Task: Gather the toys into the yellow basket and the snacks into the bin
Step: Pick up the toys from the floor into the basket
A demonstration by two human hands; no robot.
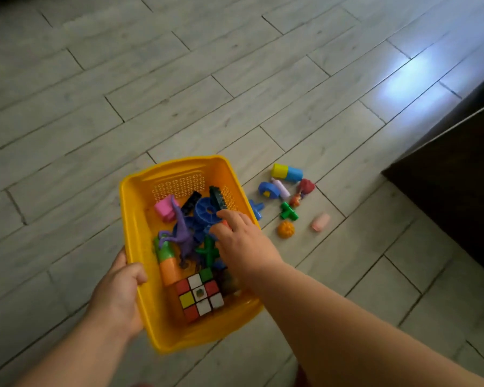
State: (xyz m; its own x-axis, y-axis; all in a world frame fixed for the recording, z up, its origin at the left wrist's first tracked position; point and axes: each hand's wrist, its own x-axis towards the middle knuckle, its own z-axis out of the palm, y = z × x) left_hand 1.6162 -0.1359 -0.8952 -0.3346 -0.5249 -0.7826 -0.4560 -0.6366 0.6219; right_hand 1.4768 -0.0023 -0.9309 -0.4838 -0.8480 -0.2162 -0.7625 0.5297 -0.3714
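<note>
My left hand (118, 297) grips the left rim of the yellow basket (129, 219), which is held tilted above the floor. Inside lie a colour cube (200, 296), a purple dinosaur (185, 236), a pink block (165, 209), a blue wheel (206, 210) and several other pieces. My right hand (243, 241) reaches into the basket, thumb and fingers pinched on a small red piece (226, 224) that is mostly hidden. On the floor to the right lie a yellow-blue cylinder (287, 172), a green cross (287, 211), an orange ball (285, 229) and a pink cylinder (320, 222).
Beside those toys lie a blue ring piece (267, 189), a lilac tube (281, 188), a red figure (305, 188) and a blue connector (256, 208) close to the basket's right wall. Dark furniture (458, 177) stands at the right. Grey floor tiles stretch to the left and behind.
</note>
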